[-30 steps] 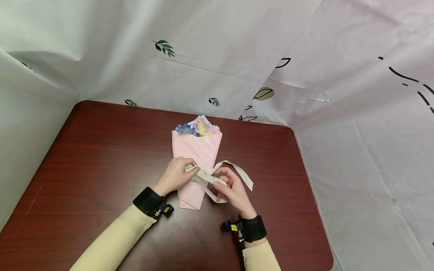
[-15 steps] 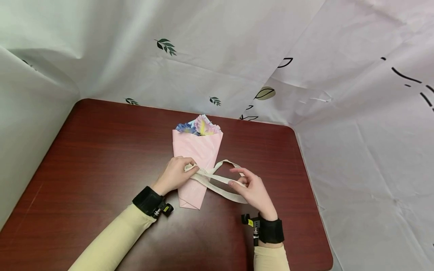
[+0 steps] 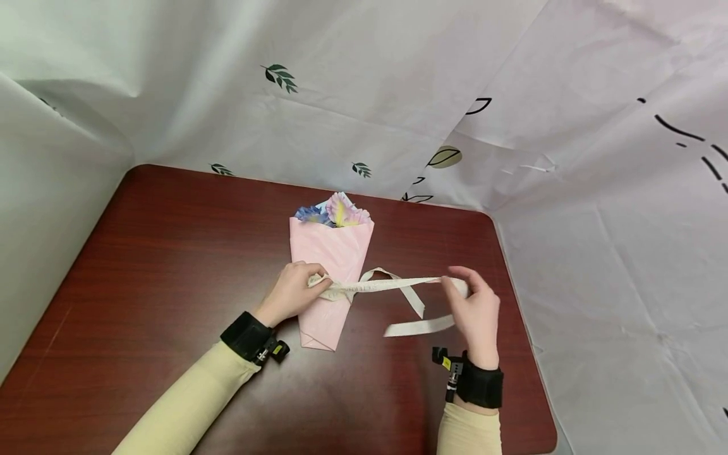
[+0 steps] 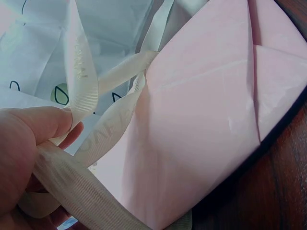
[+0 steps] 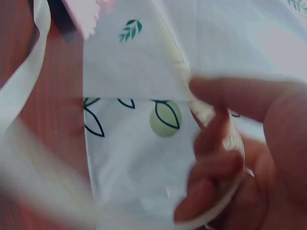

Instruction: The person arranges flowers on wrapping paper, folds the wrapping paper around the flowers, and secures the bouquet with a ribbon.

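A bouquet in pink wrapping paper [image 3: 330, 249] lies on the table, with a pink flower [image 3: 344, 212] and a blue flower [image 3: 313, 216] showing at its top. A cream ribbon [image 3: 387, 285] with printed letters goes around its middle. My left hand [image 3: 292, 292] pinches the ribbon between thumb and finger at the bouquet's left side; in the left wrist view, ribbon [image 4: 108, 125] loops around those fingers. Out to the right, my right hand [image 3: 476, 309] pinches the ribbon and stretches it nearly straight. A cut tail hangs from this hand, and another loose end lies beside the bouquet.
The dark red-brown table [image 3: 188, 227] has rounded corners. White sheeting [image 3: 364, 95] with leaf prints rises behind it and along both sides. Each wrist wears a black strap [image 3: 480, 379] with a small camera.
My right hand has moved right, away from the bouquet, drawing the ribbon out until it is nearly straight and its tail swings free. My left hand has stayed at the bouquet.
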`<state>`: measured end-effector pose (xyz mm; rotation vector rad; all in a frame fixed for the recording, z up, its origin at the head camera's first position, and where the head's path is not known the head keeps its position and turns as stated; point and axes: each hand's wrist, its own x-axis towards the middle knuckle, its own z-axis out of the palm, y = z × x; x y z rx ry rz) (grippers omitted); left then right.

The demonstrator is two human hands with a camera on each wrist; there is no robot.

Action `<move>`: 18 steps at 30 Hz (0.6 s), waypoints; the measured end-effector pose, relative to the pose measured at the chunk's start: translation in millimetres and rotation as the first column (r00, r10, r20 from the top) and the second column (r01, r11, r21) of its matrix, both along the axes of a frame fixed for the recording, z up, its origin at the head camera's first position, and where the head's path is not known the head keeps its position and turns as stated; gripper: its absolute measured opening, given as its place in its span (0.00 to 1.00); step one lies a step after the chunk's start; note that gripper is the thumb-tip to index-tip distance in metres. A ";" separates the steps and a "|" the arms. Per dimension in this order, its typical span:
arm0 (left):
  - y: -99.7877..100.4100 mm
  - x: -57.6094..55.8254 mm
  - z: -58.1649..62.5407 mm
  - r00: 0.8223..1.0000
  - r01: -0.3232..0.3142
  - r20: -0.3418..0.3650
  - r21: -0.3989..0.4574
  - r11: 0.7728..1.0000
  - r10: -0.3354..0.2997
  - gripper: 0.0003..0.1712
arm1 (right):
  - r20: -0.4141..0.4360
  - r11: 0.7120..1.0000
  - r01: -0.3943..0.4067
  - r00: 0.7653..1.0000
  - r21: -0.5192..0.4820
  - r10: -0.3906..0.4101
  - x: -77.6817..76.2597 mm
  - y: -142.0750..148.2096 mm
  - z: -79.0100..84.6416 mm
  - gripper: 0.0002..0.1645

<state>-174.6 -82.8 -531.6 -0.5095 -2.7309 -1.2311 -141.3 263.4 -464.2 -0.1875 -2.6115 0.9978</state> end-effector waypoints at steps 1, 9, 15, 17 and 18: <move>-0.4 0.5 0.4 1.000 -0.001 0.001 0.000 1.000 0.001 0.05 | -0.043 0.999 0.053 0.998 0.002 -0.053 -1.7 0.8 -0.1 0.15; 1.3 2.7 2.7 1.000 0.006 0.006 0.012 1.000 -0.006 0.05 | -0.203 0.997 0.028 0.979 0.077 -0.011 -13.2 -25.0 -19.6 0.26; 3.8 2.4 2.4 1.000 0.017 -0.003 0.004 1.000 -0.017 0.04 | -0.077 0.867 -0.470 0.871 0.164 0.486 -14.6 -86.8 -48.0 0.28; 4.7 2.7 1.9 1.000 0.022 -0.014 0.004 1.000 -0.022 0.04 | -0.027 0.812 -0.557 0.822 0.176 0.569 -13.6 -104.9 -54.6 0.27; 5.3 2.8 1.8 1.000 0.024 -0.016 0.005 1.000 -0.024 0.04 | -0.014 0.794 -0.579 0.806 0.187 0.592 -13.4 -112.1 -57.3 0.26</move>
